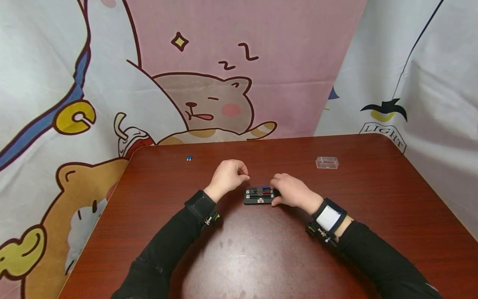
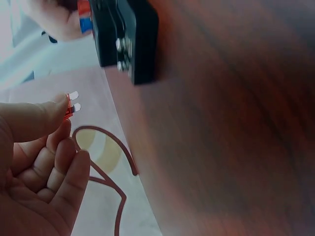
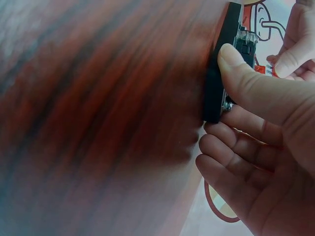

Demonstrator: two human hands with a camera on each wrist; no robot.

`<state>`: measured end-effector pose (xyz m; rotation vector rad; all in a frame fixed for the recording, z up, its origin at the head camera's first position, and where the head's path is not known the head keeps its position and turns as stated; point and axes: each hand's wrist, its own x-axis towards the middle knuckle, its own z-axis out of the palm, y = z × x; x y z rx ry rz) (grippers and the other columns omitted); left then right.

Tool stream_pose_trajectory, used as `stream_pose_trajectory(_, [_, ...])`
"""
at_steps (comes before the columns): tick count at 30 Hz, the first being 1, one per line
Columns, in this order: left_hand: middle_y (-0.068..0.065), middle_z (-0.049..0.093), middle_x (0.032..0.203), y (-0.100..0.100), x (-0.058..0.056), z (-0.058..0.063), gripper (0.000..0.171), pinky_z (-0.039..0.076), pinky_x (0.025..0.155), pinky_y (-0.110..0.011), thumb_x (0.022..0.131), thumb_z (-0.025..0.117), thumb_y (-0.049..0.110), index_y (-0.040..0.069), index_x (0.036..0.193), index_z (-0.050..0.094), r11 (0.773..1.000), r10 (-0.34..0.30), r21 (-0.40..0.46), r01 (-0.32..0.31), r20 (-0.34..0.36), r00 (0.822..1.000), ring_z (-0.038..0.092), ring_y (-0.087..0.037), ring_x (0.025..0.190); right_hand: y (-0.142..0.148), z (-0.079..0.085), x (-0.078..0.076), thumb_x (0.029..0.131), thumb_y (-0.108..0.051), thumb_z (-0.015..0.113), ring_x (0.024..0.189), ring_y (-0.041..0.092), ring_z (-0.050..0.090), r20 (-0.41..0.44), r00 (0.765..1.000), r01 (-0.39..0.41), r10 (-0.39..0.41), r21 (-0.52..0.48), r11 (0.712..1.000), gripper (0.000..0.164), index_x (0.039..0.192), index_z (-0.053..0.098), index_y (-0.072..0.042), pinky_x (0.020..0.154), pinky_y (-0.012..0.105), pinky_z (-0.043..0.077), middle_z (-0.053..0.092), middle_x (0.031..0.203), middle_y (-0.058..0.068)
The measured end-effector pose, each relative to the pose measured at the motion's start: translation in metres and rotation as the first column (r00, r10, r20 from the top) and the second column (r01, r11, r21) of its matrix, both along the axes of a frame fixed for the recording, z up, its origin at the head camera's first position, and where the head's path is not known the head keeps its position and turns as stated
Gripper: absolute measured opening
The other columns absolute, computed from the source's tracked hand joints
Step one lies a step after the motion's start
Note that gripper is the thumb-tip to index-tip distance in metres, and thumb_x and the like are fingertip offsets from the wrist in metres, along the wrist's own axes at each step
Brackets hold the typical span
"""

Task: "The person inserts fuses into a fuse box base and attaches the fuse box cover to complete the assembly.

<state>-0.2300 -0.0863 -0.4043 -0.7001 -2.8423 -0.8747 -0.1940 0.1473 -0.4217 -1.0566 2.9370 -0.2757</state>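
My left hand (image 1: 228,176) hovers just above and left of a black fuse block (image 1: 257,201). Between its thumb and forefinger it pinches a red blade fuse (image 2: 69,110), whose two metal prongs point toward the block in the left wrist view. My right hand (image 1: 293,192) grips the block's right end, with the thumb (image 3: 231,56) on its near edge and fingers at its end. Blue and red fuses (image 1: 266,192) sit in the block's upper row near that hand. The held fuse is apart from the block. Silver screw terminals (image 2: 122,64) show at the block's end.
A few small blue fuses (image 1: 189,158) lie on the brown table (image 1: 231,257) at the back left. A clear plastic box (image 1: 327,162) stands at the back right. A printed cloth (image 1: 291,62) hangs behind the table.
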Motion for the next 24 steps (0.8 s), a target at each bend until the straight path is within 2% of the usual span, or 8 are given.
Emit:
stream_pose_trajectory(10, [0.009, 0.061, 0.069, 0.013, 0.013, -0.002, 0.016, 0.045, 0.060, -0.028, 0.081, 0.083, 0.017, 0.018, 0.074, 0.070, 0.997, -0.035, -0.070, 0.035, -0.006, 0.999, 0.056, -0.009, 0.065, 0.000, -0.002, -0.001, 0.071, -0.037, 0.089, 0.080, 0.019, 0.053, 0.001, 1.000, 0.005, -0.005, -0.008, 1.000, 0.044, 0.094, 0.068, -0.007, 0.072, 0.037, 0.048, 0.053, 0.084, -0.001])
stream_pose_trajectory(24, [0.009, 0.062, 0.071, 0.020, 0.017, -0.009, 0.016, 0.046, 0.064, -0.028, 0.080, 0.083, 0.016, 0.019, 0.073, 0.070, 0.993, -0.073, -0.099, 0.068, -0.053, 0.996, 0.056, -0.009, 0.069, 0.000, -0.002, -0.001, 0.069, -0.035, 0.090, 0.080, 0.021, 0.054, -0.012, 1.000, -0.004, 0.004, -0.020, 1.000, 0.043, 0.091, 0.066, -0.007, 0.073, 0.038, 0.047, 0.051, 0.083, 0.000])
